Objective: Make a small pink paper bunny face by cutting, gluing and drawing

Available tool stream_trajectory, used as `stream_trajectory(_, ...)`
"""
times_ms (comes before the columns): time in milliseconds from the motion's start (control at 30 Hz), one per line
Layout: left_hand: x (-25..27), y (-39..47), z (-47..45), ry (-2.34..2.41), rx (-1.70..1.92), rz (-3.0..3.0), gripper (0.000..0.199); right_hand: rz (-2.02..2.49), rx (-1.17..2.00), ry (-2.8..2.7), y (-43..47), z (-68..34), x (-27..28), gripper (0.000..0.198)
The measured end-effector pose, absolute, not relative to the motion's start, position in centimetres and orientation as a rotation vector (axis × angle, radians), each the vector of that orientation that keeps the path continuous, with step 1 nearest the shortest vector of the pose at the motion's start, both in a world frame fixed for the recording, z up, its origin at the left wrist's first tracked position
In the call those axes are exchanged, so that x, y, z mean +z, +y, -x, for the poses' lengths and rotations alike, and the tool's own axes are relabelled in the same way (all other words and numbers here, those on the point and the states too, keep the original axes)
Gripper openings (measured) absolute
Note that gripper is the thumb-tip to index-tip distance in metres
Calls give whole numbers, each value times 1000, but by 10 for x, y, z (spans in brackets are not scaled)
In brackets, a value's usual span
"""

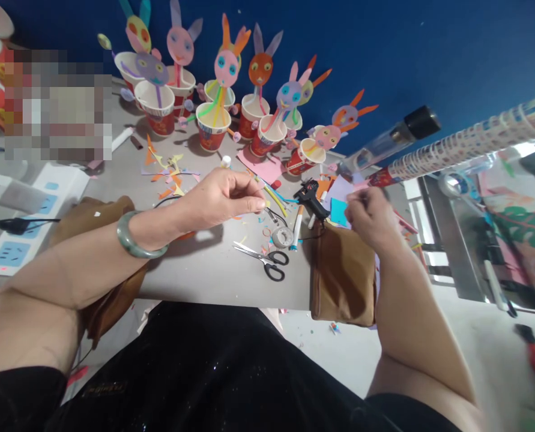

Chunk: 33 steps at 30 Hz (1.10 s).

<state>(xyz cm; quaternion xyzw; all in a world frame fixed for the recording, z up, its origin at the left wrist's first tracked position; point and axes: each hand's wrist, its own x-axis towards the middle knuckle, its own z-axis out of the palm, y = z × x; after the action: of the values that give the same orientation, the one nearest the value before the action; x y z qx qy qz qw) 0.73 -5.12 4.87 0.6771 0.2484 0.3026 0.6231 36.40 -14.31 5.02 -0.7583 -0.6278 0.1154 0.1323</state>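
My left hand point(226, 198), with a green bangle point(125, 237) on its wrist, is raised over the table in a pinch. A tiny yellowish bit shows at its fingertips, too small to name. Over on the right, my right hand point(373, 216) is closed with curled fingers, slightly blurred, beside a blue paper square point(338, 211) and purple paper point(339, 189). What it holds, if anything, is hidden. Between the hands lie a black glue gun point(310, 197), a roll of clear tape point(282, 237), a marker point(298, 227) and black-handled scissors point(267, 261) with parted blades.
Several red paper cups point(212, 129) with paper rabbit heads stand along the blue wall. Paper scraps point(170, 171) lie before them. A white power strip point(35, 210) is at left; a brown pouch point(343, 273) lies at the front right. A cup stack point(469, 144) leans at right.
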Motion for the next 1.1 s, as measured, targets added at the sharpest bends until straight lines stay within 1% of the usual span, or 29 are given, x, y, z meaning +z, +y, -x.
stream_trajectory(33, 48, -52, -7, 569, 688, -1561, 10, 2229, 429, -1858, -146, -347, 55, 24)
stream_trajectory(67, 48, -52, -8, 566, 679, -1567, 10, 2199, 591, -1969, -149, -331, 59, 24)
stream_trajectory(100, 48, -52, -8, 564, 669, -1572, 10, 2111, 754, -2120, -152, -314, 63, 17)
stream_trajectory(133, 48, -53, -8, 563, 656, -1575, 9, 2002, 845, -2252, -154, -299, 68, 11)
stream_trajectory(167, 49, -53, -8, 564, 643, -1578, 9, 1908, 878, -2343, -156, -286, 73, 13)
stream_trajectory(233, 50, -53, -8, 565, 622, -1580, 8, 1766, 892, -2436, -159, -265, 84, 22)
stream_trajectory(300, 52, -53, -8, 571, 610, -1589, 8, 1633, 933, -2445, -158, -253, 96, 24)
stream_trajectory(400, 56, -51, -7, 616, 585, -1604, 10, 1565, 764, -2365, -152, -247, 106, 23)
stream_trajectory(467, 59, -49, -6, 650, 578, -1603, 12, 1567, 651, -2254, -144, -247, 105, 24)
stream_trajectory(500, 60, -48, -5, 660, 587, -1599, 12, 1574, 635, -2183, -140, -248, 102, 27)
stream_trajectory(600, 59, -44, -4, 690, 642, -1589, 12, 1582, 689, -1957, -130, -251, 88, 43)
stream_trajectory(667, 58, -42, -4, 722, 655, -1594, 12, 1567, 749, -1867, -126, -251, 78, 48)
stream_trajectory(900, 56, -44, -6, 751, 556, -1628, 9, 1459, 965, -1945, -125, -248, 70, 41)
stream_trajectory(1100, 56, -44, -7, 787, 532, -1703, 9, 1436, 1002, -1980, -122, -250, 68, 36)
